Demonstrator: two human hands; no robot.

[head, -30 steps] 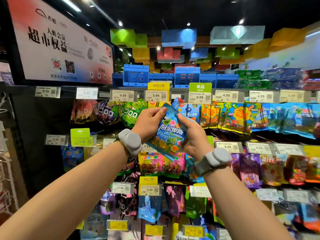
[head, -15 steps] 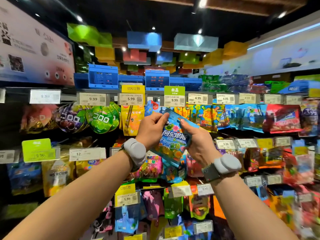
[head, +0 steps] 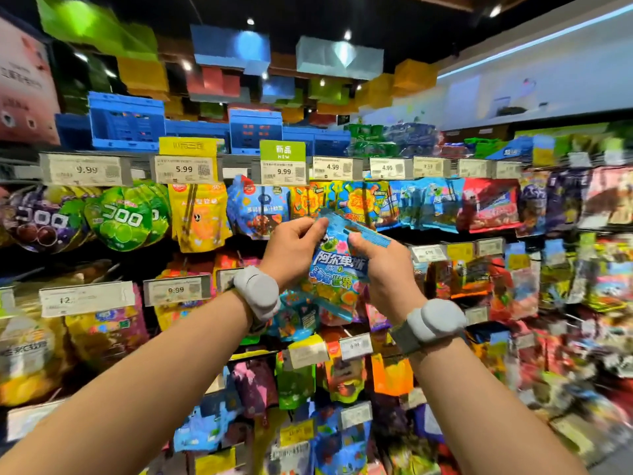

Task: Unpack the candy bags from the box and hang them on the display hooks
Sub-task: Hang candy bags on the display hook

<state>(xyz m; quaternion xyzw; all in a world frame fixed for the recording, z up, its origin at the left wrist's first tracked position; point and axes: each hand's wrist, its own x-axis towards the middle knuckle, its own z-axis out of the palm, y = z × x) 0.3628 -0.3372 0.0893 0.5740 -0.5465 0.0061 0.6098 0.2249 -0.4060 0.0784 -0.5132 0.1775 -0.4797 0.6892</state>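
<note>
Pinching the top edge of a blue gummy candy bag (head: 337, 269), the left hand (head: 294, 248) and right hand (head: 380, 265) are holding it upright before the candy display rack (head: 236, 173), probably aligning its hang hole with a hook.

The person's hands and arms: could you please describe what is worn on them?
Both forearms are bare, with no sleeves in view. Each wrist carries a rounded, pale grey pod: the left wrist device and the right wrist device. The right one sits on a wider grey woven strap. The left hand and right hand wear no gloves; I see no rings.
</note>
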